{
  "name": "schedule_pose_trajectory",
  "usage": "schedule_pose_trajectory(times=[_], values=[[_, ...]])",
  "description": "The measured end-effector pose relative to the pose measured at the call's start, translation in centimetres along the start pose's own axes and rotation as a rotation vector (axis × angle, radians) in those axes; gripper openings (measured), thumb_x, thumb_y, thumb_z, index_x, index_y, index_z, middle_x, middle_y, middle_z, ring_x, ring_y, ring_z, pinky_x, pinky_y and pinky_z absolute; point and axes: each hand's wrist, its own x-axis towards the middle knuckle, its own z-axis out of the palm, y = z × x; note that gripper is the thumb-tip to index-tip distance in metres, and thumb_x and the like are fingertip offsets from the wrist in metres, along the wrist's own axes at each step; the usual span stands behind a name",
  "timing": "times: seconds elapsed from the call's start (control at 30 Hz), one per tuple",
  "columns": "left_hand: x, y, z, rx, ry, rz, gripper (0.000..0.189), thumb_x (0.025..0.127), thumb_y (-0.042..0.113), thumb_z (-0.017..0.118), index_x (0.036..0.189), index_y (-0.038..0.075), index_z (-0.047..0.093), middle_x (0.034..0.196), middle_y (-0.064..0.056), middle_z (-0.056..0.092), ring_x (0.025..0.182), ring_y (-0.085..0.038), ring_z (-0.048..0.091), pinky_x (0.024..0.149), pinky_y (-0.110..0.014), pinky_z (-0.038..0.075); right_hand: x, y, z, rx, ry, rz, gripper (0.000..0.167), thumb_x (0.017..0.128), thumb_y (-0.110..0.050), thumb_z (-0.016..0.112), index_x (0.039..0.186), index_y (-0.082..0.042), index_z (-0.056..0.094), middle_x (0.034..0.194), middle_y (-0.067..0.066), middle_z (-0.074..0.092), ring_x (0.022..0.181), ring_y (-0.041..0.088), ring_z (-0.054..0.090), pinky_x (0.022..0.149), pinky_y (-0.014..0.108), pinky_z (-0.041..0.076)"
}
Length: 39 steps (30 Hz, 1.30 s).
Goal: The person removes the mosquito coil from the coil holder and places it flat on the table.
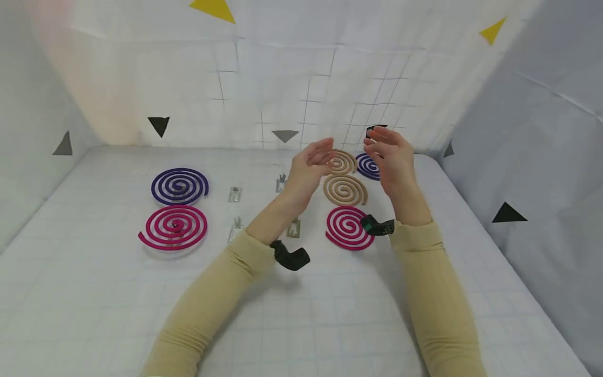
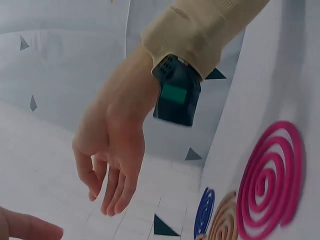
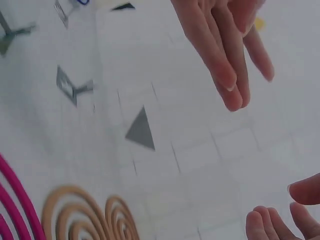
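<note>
Both hands are raised and hold nothing. My left hand [image 1: 308,170], fingers loosely bent, is in front of two tan mosquito coils [image 1: 345,190]. To its right, my right hand [image 1: 391,159] has relaxed, slightly bent fingers and partly hides a blue mosquito coil [image 1: 367,166]. Below the hands lies a pink mosquito coil [image 1: 346,230], partly covered by the right wrist's camera. In the left wrist view the right hand [image 2: 112,150] hangs with its fingers apart from everything, and a left finger [image 2: 32,227] shows at the corner.
At the left, another blue coil [image 1: 162,186] lies behind another pink coil [image 1: 155,238], with metal stands partly visible beneath them. Several small metal stands [image 1: 235,194] are between the coil groups, some partly hidden by the left arm. White sheeting [image 1: 141,78] with triangle markers encloses the table [image 1: 94,288].
</note>
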Motion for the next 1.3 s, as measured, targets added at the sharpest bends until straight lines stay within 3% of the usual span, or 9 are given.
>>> schedule_pose_trajectory(times=[0.23,0.5,0.6,0.8,1.07,1.2,1.3], values=[[-3.4,2.5,-5.9,0.019,0.064,0.031,0.059,0.09,-0.018,0.044,0.146,0.0,0.045,0.15,-0.015,0.05,0.137,-0.027,0.049,0.111,-0.035,0.043,-2.7,-0.2,3.4,-0.015,-0.101,-0.027,0.042,0.094,0.009,0.054,0.135,0.0,0.051,0.135,0.015,0.057,0.124,0.031,0.055,0.107,0.034,0.046],[-8.3,4.5,-14.6,0.328,0.078,-0.099,0.053,0.1,-0.002,0.046,0.152,0.009,0.038,0.157,-0.007,0.042,0.142,-0.023,0.044,0.112,-0.029,0.04,-5.9,1.4,6.5,-0.127,-0.225,0.056,0.041,0.095,0.005,0.054,0.136,-0.002,0.053,0.137,0.014,0.059,0.125,0.026,0.058,0.11,0.036,0.045],[-9.6,5.5,-17.6,0.374,0.069,-0.131,0.053,0.102,0.002,0.047,0.153,0.01,0.035,0.158,-0.008,0.04,0.142,-0.02,0.044,0.108,-0.024,0.042,-6.8,2.2,7.9,-0.118,-0.279,0.07,0.039,0.096,0.005,0.053,0.135,-0.001,0.052,0.139,0.017,0.057,0.127,0.029,0.057,0.11,0.036,0.044],[-10.9,7.1,-22.7,0.396,0.023,-0.135,0.05,0.102,0.008,0.051,0.151,0.013,0.039,0.153,-0.003,0.048,0.126,-0.005,0.058,0.098,-0.012,0.046,-8.3,3.9,11.4,-0.101,-0.37,0.075,0.036,0.096,0.007,0.053,0.132,0.001,0.054,0.136,0.02,0.058,0.125,0.033,0.058,0.108,0.035,0.046],[-11.7,8.2,-28.4,0.353,-0.096,-0.047,0.048,0.101,0.003,0.053,0.148,0.01,0.044,0.138,0.007,0.062,0.121,-0.005,0.062,0.096,-0.011,0.046,-10.2,5.6,16.1,-0.137,-0.461,0.11,0.038,0.096,0.006,0.053,0.133,-0.001,0.056,0.135,0.017,0.06,0.122,0.028,0.062,0.105,0.033,0.048],[-12.3,8.5,-31.3,0.304,-0.146,-0.009,0.049,0.1,-0.006,0.048,0.148,0.005,0.042,0.139,0.002,0.062,0.121,-0.008,0.062,0.097,-0.014,0.047,-10.8,6.5,17.6,-0.13,-0.462,0.135,0.037,0.096,0.003,0.055,0.133,-0.003,0.057,0.132,0.013,0.062,0.118,0.023,0.064,0.105,0.033,0.048],[-12.7,8.3,-33.0,0.315,-0.16,-0.02,0.049,0.099,-0.009,0.046,0.147,0.003,0.042,0.139,0.0,0.062,0.121,-0.009,0.062,0.097,-0.014,0.048,-11.4,7.0,18.7,-0.107,-0.47,0.132,0.035,0.097,0.001,0.056,0.132,-0.003,0.057,0.131,0.012,0.063,0.117,0.022,0.065,0.105,0.032,0.049]])
